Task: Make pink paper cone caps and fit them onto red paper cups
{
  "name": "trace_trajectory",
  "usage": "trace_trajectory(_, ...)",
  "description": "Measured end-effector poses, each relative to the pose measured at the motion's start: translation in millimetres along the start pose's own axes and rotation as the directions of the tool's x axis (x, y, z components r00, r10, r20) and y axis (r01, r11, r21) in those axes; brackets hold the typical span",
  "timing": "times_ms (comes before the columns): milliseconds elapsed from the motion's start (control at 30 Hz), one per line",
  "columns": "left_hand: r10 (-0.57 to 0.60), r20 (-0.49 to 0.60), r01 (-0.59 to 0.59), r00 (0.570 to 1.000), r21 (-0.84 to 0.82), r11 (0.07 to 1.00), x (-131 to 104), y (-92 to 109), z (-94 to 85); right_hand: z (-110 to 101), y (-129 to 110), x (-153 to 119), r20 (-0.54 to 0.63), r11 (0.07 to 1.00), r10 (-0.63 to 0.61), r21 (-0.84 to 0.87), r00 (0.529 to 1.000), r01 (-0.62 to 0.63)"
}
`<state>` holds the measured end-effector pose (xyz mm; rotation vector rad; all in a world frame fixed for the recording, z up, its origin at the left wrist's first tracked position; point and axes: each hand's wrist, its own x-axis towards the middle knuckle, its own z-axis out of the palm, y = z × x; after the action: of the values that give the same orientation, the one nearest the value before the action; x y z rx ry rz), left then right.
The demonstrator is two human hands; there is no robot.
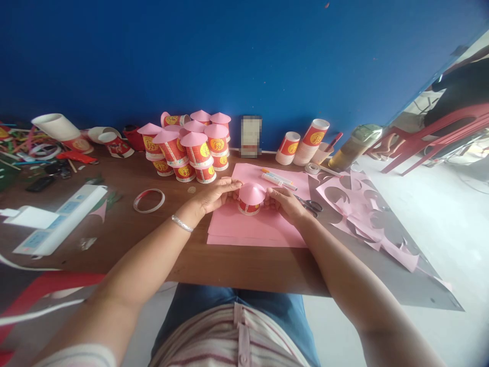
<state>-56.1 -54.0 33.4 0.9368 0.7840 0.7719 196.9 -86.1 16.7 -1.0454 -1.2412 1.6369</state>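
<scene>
A pink paper cone (pixel 252 193) sits as a roof on an upturned red paper cup (pixel 249 207), over pink paper sheets (pixel 244 229) in front of me. From the left, my left hand (pixel 219 194) pinches the cone's rim between bent fingers. On the opposite side my right hand (pixel 284 203) has its fingers closed at the rim. The fingertips are partly hidden by the cone. Scissors (pixel 313 206) lie beside my right hand, and markers (pixel 277 179) rest on the sheets behind the cone.
Stacked red cups with pink cones (pixel 196 148) stand at the back left. More cups (pixel 313 140) and a bottle (pixel 355 147) are at the back right. Paper scraps (pixel 359 204) lie right; a tape roll (pixel 148 209) and a power strip (pixel 63 221) lie left.
</scene>
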Motion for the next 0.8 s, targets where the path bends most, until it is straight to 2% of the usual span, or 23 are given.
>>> trace_trajectory(267,0.040,-0.070,-0.033,0.997,0.097,0.995,-4,1,15.9,9,-1,-2,-0.053,1.000,-0.009,-0.012,0.999,0.009)
trace_trajectory(633,0.033,-0.101,-0.025,0.994,0.074,0.997,-4,1,19.2,14,-1,-2,-0.033,0.998,-0.024,0.053,0.999,0.026)
trace_trajectory(733,0.010,-0.093,-0.005,0.996,0.059,0.998,-4,-1,19.6,13,0,-1,-0.010,0.999,-0.027,0.036,1.000,0.027)
trace_trajectory(800,0.026,-0.099,-0.020,0.995,0.062,0.998,-3,-2,17.3,11,-1,-1,-0.043,0.999,-0.049,-0.008,0.998,0.049)
